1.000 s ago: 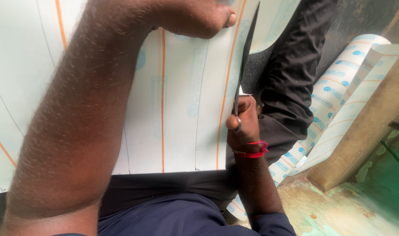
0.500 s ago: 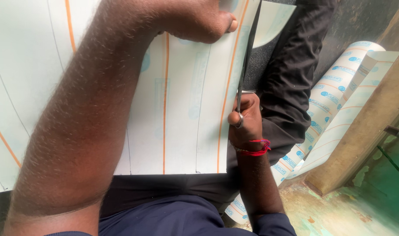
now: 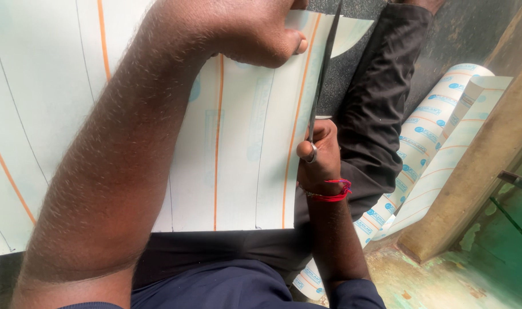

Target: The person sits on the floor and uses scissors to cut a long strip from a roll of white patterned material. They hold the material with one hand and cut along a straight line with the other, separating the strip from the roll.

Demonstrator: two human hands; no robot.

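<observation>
white sheet (image 3: pixel 238 149): right hand (image 3: pixel 318 151) with scissors (image 3: pixel 321 74) has advanced upward.

The left hand (image 3: pixel 261 34) is cut by the top edge, so most of its fingers cannot be seen; only a thumb tip shows. The scissors (image 3: pixel 324 63) run out of view at the top too, and their handles sit buried inside the right hand (image 3: pixel 318 157). The white sheet (image 3: pixel 243 154) runs off the left and top edges, and the left forearm hides much of it. The roll (image 3: pixel 427 143) disappears behind the black-trousered leg (image 3: pixel 381 103). Its printed marks are too small to read.
</observation>
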